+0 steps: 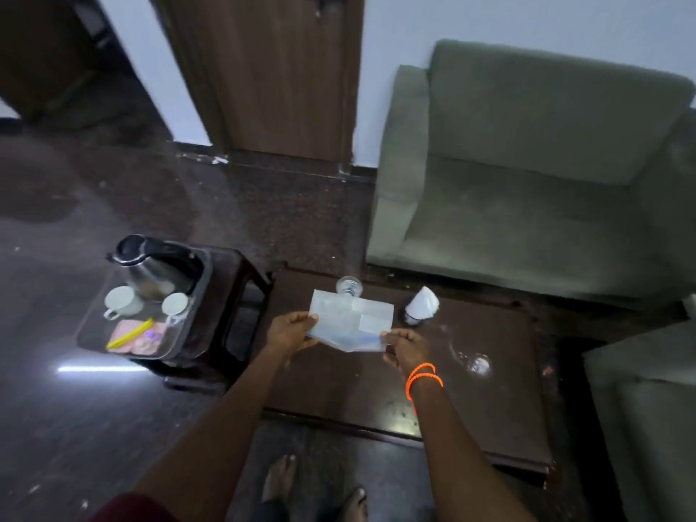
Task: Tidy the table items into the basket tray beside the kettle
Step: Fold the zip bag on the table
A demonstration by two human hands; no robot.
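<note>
I hold a pale, flat paper packet (348, 320) above the dark wooden table (470, 371). My left hand (292, 331) grips its left edge and my right hand (406, 350) pinches its lower right corner. Behind the packet a clear glass (349, 286) stands on the table. To its right a dark small bottle with a white paper cover (421, 307) stands upright. The tray (188, 325) sits on a dark stool at the left, with a black and steel kettle (156, 271), two white cups (124, 301) and several sachets with a yellow stick (130, 335) inside.
A green sofa chair (527, 175) stands behind the table and another (647, 408) at the right edge. A brown door (263, 69) is at the back. My bare feet (278, 480) are on the dark floor below the table's front edge.
</note>
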